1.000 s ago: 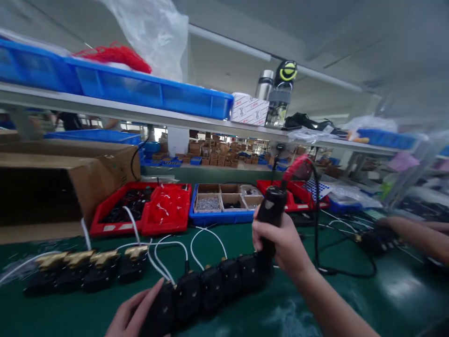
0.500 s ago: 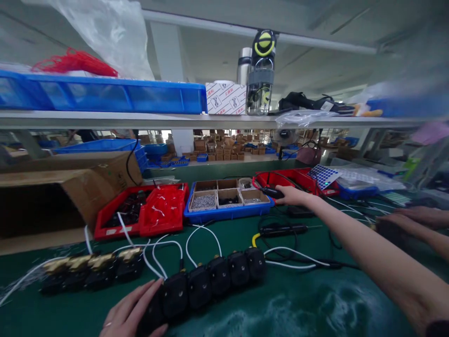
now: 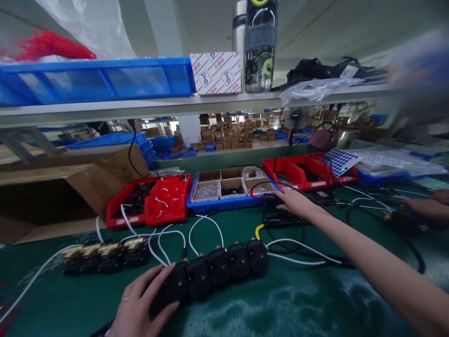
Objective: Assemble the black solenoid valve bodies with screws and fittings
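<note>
My left hand point(image 3: 145, 299) has its thumb and fingers around the left end of a row of black box-shaped housings point(image 3: 220, 265) with brass stubs on top. White cables rise behind them. Reaching out, my right hand point(image 3: 293, 202) is closed around a black electric screwdriver point(image 3: 268, 197) with a red cord end, just in front of the blue tray point(image 3: 224, 204); its tip is hidden. A second screwdriver point(image 3: 282, 221) with a yellow cord end lies on the green mat below my right forearm. More black housings point(image 3: 105, 256) with brass fittings stand at the left.
Red bins point(image 3: 166, 201) with parts stand beside an open cardboard box point(image 3: 77, 187). The blue tray holds small screws in compartments. More red bins point(image 3: 301, 173) are at the back right. A shelf point(image 3: 154, 106) crosses above. Another person's hand point(image 3: 430, 208) is at the far right.
The view has tilted down and shifted slightly. My right hand has lowered the screwdriver a little, to the tray's front edge. My left hand keeps its hold on the row.
</note>
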